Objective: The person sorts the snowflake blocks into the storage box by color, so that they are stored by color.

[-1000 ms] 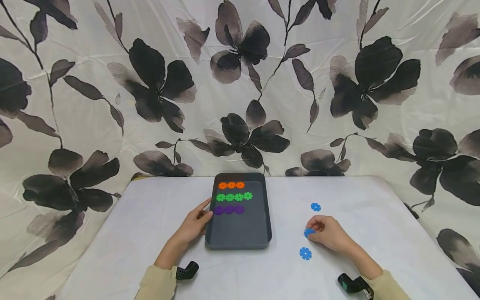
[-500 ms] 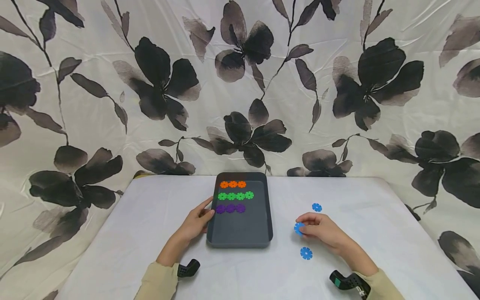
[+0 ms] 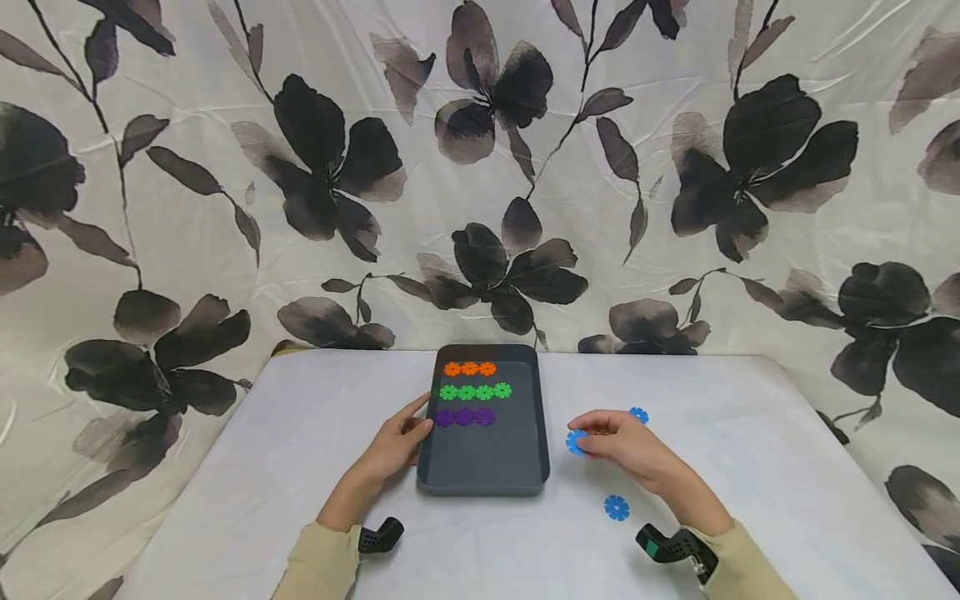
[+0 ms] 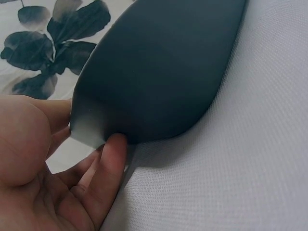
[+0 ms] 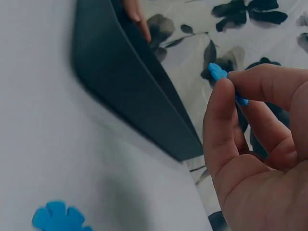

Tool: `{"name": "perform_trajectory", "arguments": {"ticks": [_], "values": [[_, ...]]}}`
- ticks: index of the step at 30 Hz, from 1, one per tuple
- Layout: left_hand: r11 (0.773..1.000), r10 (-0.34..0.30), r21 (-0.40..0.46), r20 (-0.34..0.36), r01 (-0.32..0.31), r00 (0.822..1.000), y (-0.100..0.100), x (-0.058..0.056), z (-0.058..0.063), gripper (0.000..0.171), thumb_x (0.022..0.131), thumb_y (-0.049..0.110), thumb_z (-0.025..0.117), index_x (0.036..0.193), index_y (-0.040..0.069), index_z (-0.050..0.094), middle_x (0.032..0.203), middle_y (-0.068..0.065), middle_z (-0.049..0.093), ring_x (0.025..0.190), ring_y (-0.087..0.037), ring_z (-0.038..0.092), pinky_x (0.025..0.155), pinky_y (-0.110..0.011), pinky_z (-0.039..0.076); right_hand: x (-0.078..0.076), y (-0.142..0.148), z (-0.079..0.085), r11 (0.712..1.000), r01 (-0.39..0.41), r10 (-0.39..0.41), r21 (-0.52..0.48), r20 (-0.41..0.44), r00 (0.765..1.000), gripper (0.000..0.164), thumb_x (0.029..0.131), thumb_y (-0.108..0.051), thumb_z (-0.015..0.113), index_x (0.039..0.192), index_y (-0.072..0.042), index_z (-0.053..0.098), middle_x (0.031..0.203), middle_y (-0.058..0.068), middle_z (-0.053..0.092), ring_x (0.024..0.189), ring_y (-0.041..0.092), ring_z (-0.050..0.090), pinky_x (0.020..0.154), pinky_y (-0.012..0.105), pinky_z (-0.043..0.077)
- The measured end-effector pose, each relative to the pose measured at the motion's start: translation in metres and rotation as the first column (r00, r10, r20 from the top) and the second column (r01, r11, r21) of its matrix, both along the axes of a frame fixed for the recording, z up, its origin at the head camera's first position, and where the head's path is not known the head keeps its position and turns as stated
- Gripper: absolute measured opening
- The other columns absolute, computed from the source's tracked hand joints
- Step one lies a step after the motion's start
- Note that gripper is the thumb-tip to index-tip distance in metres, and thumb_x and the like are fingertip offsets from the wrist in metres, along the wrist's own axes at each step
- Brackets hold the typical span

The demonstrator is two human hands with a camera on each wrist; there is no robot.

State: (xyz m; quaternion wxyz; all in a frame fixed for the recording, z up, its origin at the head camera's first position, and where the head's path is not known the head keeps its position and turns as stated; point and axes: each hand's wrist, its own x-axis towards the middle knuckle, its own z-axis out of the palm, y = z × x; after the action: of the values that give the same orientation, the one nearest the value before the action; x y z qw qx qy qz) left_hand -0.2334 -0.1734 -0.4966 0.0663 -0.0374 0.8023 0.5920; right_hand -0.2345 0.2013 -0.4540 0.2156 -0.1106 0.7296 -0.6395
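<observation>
My right hand (image 3: 626, 446) pinches a blue notched plastic disc (image 3: 576, 442) between thumb and fingertips, held above the table to the right of the tray. The right wrist view shows this disc edge-on. My left hand (image 3: 392, 443) holds the dark grey tray (image 3: 487, 467) by its left wall; in the left wrist view a fingertip (image 4: 115, 144) presses the outer side. Inside the tray lie three rows of similar discs: orange discs (image 3: 469, 368) at the far end, green discs (image 3: 475, 392) below them, then purple discs (image 3: 465, 417).
On the white table (image 3: 300, 433), one blue disc (image 3: 617, 507) lies near the right forearm. Another blue disc (image 3: 639, 414) is partly hidden behind the right hand. A floral cloth (image 3: 420, 167) hangs behind the table.
My right hand has lifted the blue disc off the table and carried it left toward the tray. The left hand keeps its hold on the tray.
</observation>
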Motion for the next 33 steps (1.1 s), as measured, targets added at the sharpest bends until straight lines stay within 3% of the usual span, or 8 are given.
{"name": "perform_trajectory", "arguments": {"ticks": [11, 21, 33], "values": [[1.0, 0.005, -0.005, 0.004, -0.005, 1.0, 0.0, -0.002, 0.0, 0.053, 0.099, 0.023, 0.058, 0.15, 0.025, 0.04, 0.112, -0.013, 0.054, 0.093, -0.024, 0.05, 0.065, -0.033, 0.05, -0.012, -0.034, 0.012, 0.998, -0.055, 0.053, -0.042, -0.053, 0.997, 0.038, 0.089, -0.009, 0.07, 0.12, 0.011, 0.059, 0.099, 0.012, 0.061, 0.087, 0.021, 0.059, 0.081, 0.033, 0.052], [1.0, 0.002, -0.002, 0.011, -0.002, 1.0, 0.0, -0.002, 0.0, 0.054, 0.1, 0.023, 0.057, 0.15, 0.025, 0.039, 0.112, -0.012, 0.053, 0.093, -0.024, 0.051, 0.065, -0.035, 0.051, -0.027, -0.068, 0.018, 0.995, -0.097, 0.095, -0.016, -0.077, 0.992, 0.036, 0.089, -0.008, 0.069, 0.12, 0.008, 0.061, 0.095, 0.011, 0.061, 0.088, 0.028, 0.063, 0.085, 0.039, 0.051], [1.0, 0.006, 0.003, 0.015, -0.006, 1.0, -0.001, -0.001, 0.0, 0.054, 0.099, 0.023, 0.058, 0.15, 0.026, 0.04, 0.111, -0.012, 0.053, 0.093, -0.024, 0.051, 0.065, -0.034, 0.051, -0.046, -0.11, 0.016, 0.99, -0.138, 0.137, -0.007, -0.066, 0.988, 0.035, 0.088, -0.005, 0.07, 0.118, 0.01, 0.062, 0.092, 0.01, 0.06, 0.082, 0.018, 0.063, 0.08, 0.034, 0.053]]}}
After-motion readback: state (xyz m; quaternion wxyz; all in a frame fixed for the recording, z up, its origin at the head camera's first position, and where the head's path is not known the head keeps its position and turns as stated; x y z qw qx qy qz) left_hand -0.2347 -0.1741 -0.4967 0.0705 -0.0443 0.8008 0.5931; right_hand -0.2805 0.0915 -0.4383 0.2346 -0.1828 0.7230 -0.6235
